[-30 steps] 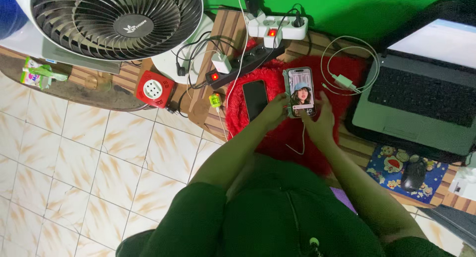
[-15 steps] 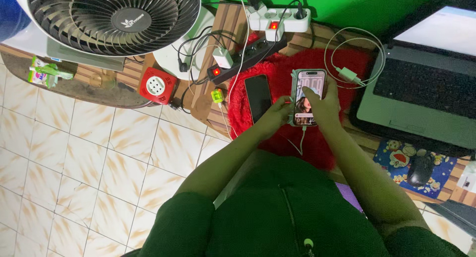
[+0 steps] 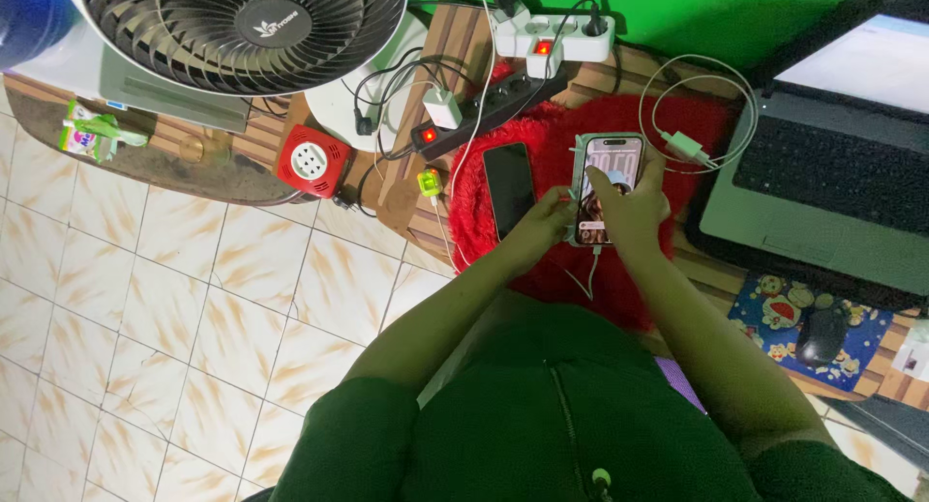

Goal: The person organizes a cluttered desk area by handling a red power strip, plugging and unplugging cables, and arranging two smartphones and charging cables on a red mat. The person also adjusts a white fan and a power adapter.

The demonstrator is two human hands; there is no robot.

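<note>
Lit phone [image 3: 608, 187] lies on the red rug [image 3: 581, 270], cable plugged in below. Left hand [image 3: 550, 216] pinches its lower left edge; right hand [image 3: 634, 200] rests over the screen, a finger touching the glass. A dark phone [image 3: 509, 187] lies just left; the laptop [image 3: 823, 187] sits right.

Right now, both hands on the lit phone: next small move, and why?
Probably steady the lit phone with the left hand and keep the right hand tapping. The right hand's fingers lie on the lit screen, the left hand grips the left edge, a white cable hangs from the bottom, and the phone sits over soft red fur.
</note>
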